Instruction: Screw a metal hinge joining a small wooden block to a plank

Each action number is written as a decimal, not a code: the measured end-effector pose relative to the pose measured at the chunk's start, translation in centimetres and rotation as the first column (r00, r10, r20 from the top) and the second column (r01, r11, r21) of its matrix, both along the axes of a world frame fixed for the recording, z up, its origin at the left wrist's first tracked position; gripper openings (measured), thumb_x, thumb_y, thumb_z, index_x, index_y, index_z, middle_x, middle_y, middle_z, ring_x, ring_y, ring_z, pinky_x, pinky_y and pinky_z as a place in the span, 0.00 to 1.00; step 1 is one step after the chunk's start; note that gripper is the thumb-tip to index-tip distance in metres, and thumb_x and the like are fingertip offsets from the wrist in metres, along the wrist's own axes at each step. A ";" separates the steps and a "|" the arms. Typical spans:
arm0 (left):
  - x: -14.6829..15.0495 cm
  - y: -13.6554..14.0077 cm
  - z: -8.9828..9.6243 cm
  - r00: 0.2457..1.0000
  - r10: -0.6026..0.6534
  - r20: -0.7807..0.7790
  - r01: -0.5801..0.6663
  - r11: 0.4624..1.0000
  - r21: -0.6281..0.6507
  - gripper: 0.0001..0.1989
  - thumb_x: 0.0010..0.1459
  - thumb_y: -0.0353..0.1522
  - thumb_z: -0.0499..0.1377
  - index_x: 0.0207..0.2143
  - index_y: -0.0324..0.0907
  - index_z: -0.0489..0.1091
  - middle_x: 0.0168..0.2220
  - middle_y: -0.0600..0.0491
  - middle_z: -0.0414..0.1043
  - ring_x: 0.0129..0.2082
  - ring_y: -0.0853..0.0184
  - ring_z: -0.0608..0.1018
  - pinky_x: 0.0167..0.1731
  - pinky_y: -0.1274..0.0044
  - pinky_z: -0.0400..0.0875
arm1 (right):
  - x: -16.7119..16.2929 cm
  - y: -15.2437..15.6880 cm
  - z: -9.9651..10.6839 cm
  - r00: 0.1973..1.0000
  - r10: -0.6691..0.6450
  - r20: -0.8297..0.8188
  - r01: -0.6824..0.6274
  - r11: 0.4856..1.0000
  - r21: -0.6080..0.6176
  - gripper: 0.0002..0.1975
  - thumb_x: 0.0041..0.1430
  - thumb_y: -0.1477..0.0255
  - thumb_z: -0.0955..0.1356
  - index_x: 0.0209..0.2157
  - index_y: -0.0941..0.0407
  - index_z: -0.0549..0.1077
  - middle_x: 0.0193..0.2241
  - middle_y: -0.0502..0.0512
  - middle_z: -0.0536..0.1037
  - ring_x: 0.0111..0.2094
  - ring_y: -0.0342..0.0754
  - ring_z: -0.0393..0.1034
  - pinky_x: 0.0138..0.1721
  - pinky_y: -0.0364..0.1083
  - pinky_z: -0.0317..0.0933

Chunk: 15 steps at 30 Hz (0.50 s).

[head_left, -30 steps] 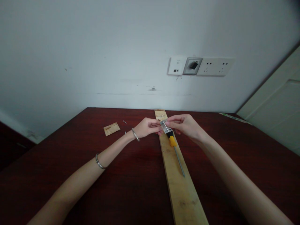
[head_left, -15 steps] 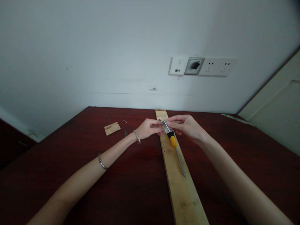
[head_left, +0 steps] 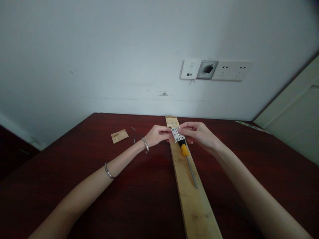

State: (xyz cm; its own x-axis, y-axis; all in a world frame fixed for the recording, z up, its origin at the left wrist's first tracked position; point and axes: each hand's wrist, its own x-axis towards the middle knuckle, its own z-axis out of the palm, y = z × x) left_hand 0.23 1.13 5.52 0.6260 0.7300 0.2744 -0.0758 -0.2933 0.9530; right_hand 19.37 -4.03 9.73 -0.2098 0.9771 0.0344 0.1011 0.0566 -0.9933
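A silvery metal hinge with screw holes is held above the far part of a long wooden board. My left hand pinches its left edge, and my right hand grips the right side between thumb and fingers. Just below the hinge, a screwdriver with a yellow and black handle lies along the board, its shaft pointing toward me. The end of its handle is hidden behind the hinge.
Left of my hands, a small wooden piece and two screws lie on the dark red table. The white wall rises behind, with a row of sockets. A pale door panel stands at right.
The hinge has tilted slightly, so its leaves look flatter and brighter toward me. Both hands keep nearly the same place; the screwdriver and board have not moved.
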 end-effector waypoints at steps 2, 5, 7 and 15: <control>-0.2 0.1 0.2 0.999 0.015 -0.033 -0.014 1.000 0.023 0.10 0.51 0.34 0.65 0.31 0.34 0.76 0.26 0.51 0.77 0.24 0.71 0.77 0.32 0.76 0.74 | 0.0 0.0 0.0 1.000 -0.023 0.001 0.023 1.000 -0.009 0.13 0.44 0.64 0.74 0.29 0.59 0.75 0.23 0.50 0.74 0.19 0.37 0.59 0.17 0.39 0.51; -0.5 0.3 0.4 0.997 0.031 -0.072 -0.026 0.998 0.065 0.09 0.53 0.33 0.64 0.31 0.34 0.77 0.25 0.51 0.77 0.23 0.71 0.77 0.32 0.77 0.73 | -0.1 -0.1 -0.1 0.999 -0.042 0.017 0.042 0.999 -0.027 0.13 0.44 0.65 0.73 0.28 0.58 0.74 0.23 0.50 0.73 0.21 0.38 0.60 0.16 0.38 0.52; -0.6 0.4 0.3 0.995 0.038 -0.092 -0.029 0.995 0.097 0.08 0.54 0.33 0.63 0.30 0.34 0.77 0.24 0.51 0.76 0.23 0.71 0.77 0.32 0.77 0.73 | -0.1 -0.1 -0.1 0.998 -0.047 0.042 0.049 0.998 -0.039 0.13 0.45 0.64 0.73 0.29 0.58 0.73 0.24 0.51 0.73 0.21 0.38 0.61 0.16 0.37 0.53; -1.0 0.7 0.1 0.978 0.068 -0.197 -0.024 0.976 0.217 0.10 0.55 0.34 0.62 0.30 0.35 0.77 0.21 0.53 0.74 0.22 0.73 0.74 0.28 0.81 0.68 | -0.1 -0.1 -0.4 0.987 -0.055 0.153 0.055 0.998 0.003 0.13 0.48 0.65 0.72 0.32 0.59 0.75 0.24 0.52 0.76 0.21 0.38 0.64 0.16 0.37 0.56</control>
State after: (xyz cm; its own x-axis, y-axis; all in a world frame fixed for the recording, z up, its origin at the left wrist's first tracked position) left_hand -0.73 1.82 5.57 0.6515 0.6980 0.2973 0.1306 -0.4892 0.8623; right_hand 19.28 -4.09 9.32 -0.1583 0.9874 0.0048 0.2543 0.0455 -0.9661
